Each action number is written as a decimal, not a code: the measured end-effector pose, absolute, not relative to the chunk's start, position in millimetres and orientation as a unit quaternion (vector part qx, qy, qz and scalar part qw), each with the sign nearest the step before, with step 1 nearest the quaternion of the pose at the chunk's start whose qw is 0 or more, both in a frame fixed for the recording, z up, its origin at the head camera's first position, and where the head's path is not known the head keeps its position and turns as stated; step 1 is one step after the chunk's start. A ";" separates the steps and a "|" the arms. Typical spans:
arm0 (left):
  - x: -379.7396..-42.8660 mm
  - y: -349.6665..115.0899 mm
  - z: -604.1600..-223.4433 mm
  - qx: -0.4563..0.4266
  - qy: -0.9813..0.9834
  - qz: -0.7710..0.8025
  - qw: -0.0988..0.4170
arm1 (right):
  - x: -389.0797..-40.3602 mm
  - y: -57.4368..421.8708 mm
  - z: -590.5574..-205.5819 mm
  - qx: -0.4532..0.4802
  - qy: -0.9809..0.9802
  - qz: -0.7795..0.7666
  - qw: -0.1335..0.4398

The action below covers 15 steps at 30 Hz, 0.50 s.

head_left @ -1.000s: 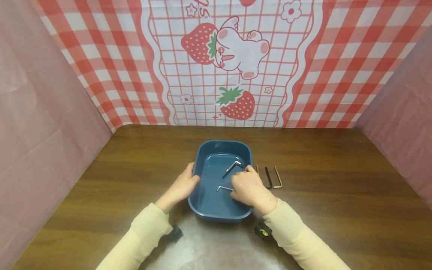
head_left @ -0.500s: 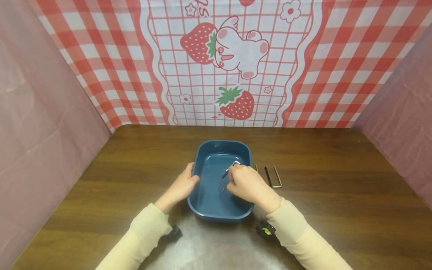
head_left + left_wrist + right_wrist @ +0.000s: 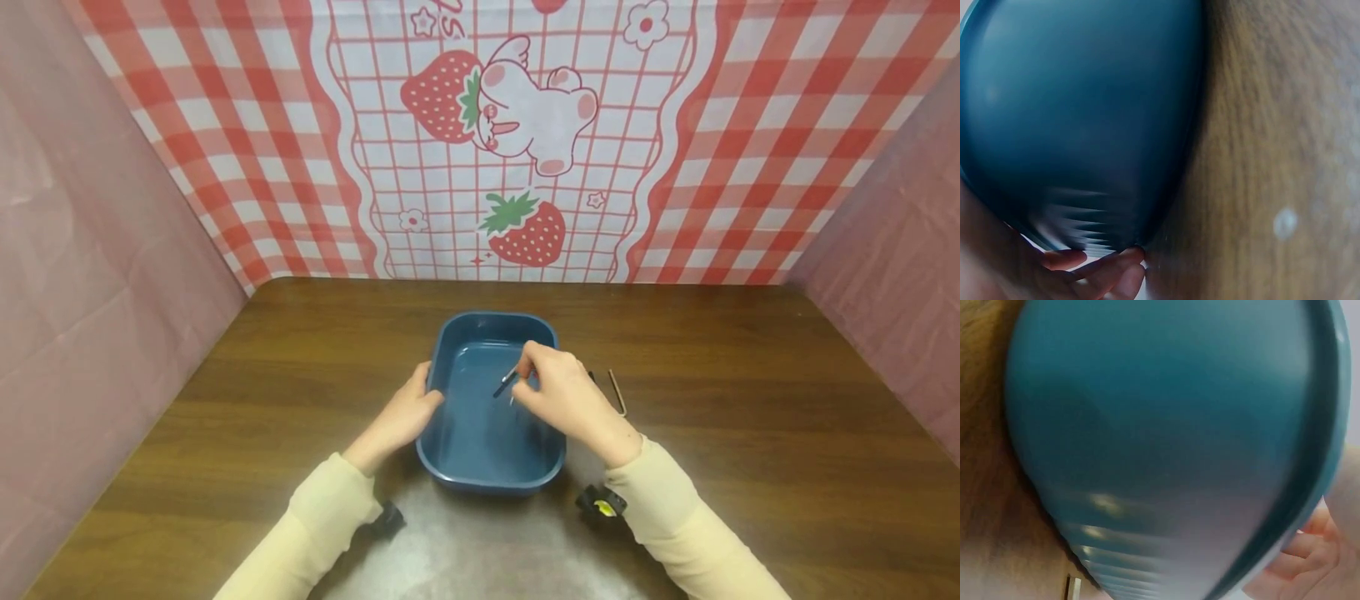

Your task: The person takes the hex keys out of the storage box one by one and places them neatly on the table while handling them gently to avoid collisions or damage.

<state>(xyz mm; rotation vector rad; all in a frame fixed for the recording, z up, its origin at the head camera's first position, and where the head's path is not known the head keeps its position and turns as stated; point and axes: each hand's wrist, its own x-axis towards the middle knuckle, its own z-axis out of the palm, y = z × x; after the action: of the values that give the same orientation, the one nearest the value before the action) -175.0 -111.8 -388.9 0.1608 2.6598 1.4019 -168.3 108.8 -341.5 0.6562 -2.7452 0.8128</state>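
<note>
A deep blue rectangular tray (image 3: pixel 487 467) stands on the wooden table. My left hand (image 3: pixel 405 408) grips its left side, thumb over the rim and fingers against the outer wall, seen also in the left wrist view as fingers (image 3: pixel 1110 275) on the ribbed end. My right hand (image 3: pixel 566 396) reaches over the right rim, with thumb and forefinger pinching a small silver hex key (image 3: pixel 512 401); only a short tip shows. Close beside these fingertips, a larger hex key (image 3: pixel 505 382) lies in the tray, partly hidden by the hand.
To the right of the tray lies a bronze-coloured hex key (image 3: pixel 617 392), with a black hex key (image 3: pixel 592 377) mostly hidden behind my right hand. A checked strawberry-print cloth (image 3: pixel 525 167) hangs at the table's back edge; pink cloths flank both sides.
My right hand has moved slightly away from me inside the tray, and the small silver hex key has left its spot on the tray floor. The left hand stays put.
</note>
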 end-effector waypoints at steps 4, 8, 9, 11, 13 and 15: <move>-174.8 -111.7 -388.2 0.054 0.881 0.465 0.065 | -168.8 113.1 -336.7 0.220 -0.917 0.306 0.129; -174.8 -111.8 -388.3 0.052 0.881 0.464 0.068 | -169.0 118.1 -333.7 0.214 -0.912 0.317 0.146; -174.8 -111.8 -388.5 0.053 0.881 0.465 0.068 | -169.1 119.3 -333.1 0.212 -0.912 0.317 0.149; -174.9 -111.8 -388.7 0.052 0.880 0.466 0.068 | -169.7 121.6 -332.1 0.209 -0.913 0.316 0.153; -175.0 -112.0 -388.9 0.053 0.880 0.467 0.069 | -170.5 123.8 -331.0 0.209 -0.912 0.317 0.154; -174.8 -111.8 -388.9 0.053 0.880 0.467 0.070 | -171.2 125.8 -329.8 0.207 -0.912 0.319 0.152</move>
<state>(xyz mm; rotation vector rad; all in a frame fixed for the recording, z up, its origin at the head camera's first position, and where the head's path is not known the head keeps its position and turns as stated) -174.8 -111.8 -388.9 0.1590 2.6481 1.4061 -171.2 125.8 -329.8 0.5935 -2.6178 0.9158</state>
